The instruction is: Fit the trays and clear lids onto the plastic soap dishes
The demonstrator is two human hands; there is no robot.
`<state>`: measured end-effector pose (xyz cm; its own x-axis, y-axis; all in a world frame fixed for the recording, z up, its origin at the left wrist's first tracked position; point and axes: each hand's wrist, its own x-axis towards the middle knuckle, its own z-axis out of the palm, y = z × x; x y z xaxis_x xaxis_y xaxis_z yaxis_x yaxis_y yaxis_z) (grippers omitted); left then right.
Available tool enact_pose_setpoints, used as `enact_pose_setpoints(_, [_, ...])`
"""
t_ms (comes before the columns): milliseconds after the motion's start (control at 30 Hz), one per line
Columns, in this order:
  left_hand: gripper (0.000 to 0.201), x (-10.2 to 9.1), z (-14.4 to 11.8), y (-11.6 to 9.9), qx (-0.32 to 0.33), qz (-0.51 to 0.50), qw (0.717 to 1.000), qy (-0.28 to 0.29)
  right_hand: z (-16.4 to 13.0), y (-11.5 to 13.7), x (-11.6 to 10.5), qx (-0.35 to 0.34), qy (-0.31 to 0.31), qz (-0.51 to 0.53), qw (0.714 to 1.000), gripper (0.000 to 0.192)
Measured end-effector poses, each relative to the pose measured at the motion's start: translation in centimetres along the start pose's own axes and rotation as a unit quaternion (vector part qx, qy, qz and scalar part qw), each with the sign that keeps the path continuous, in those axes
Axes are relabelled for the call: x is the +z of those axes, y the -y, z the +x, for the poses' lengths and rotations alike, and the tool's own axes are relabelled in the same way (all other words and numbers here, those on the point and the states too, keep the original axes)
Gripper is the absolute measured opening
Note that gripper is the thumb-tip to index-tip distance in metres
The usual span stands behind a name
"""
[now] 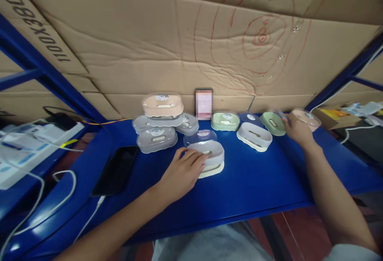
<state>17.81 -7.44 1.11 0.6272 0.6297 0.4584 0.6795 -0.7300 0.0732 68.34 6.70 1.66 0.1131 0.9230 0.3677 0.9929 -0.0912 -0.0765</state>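
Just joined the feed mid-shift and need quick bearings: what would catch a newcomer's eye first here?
First, the row of pastel soap boxes along the back of the blue table, with a peach box stacked on grey ones at left. The left hand rests on a white soap box at centre, while the right hand reaches among the boxes at far right. A black phone lies flat at left, before a cardboard wall.

A grey-lidded soap box (211,154) on a cream base lay flat under the left fingertips (197,158). A green tray (273,123) sat tilted just left of the right fingers (289,122), a pink box (308,118) just beyond them.
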Motion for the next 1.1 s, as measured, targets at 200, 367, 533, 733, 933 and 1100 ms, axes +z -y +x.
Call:
enact_pose_setpoints(200, [0.032, 0.9, 0.7, 0.1, 0.032, 0.084, 0.995, -0.029, -1.2, 4.6, -1.3, -0.082, -0.065, 0.041, 0.994, 0.060])
enact_pose_setpoints(367, [0.035, 0.8, -0.2, 0.0, 0.041, 0.099, 0.991, -0.084, -2.0, 7.9, -1.2, -0.219, -0.053, 0.095, 0.970, 0.045])
enact_pose_setpoints(533, [0.019, 0.9, -0.6, -0.8, 0.063, 0.026, 0.997, -0.042, -3.1, 9.2, -2.7, -0.254, -0.004, 0.095, 0.962, 0.039])
enact_pose_setpoints(733, [0.020, 1.7, -0.6, -1.0, 0.056, -0.002, 0.998, -0.001, -2.3, 6.5, -2.0, -0.106, 0.070, -0.043, 0.991, 0.048])
enact_pose_setpoints(933, [0.017, 1.5, -0.6, -0.8, 0.054, -0.013, 0.998, 0.017, -0.9, 4.4, 0.4, -0.075, 0.111, -0.040, 0.990, 0.051])
enact_pose_setpoints(1100, [0.018, 1.5, -0.6, -0.7, 0.057, -0.015, 0.998, 0.026, -0.3, 3.5, -0.1, -0.056, 0.107, 0.010, 0.993, 0.052])
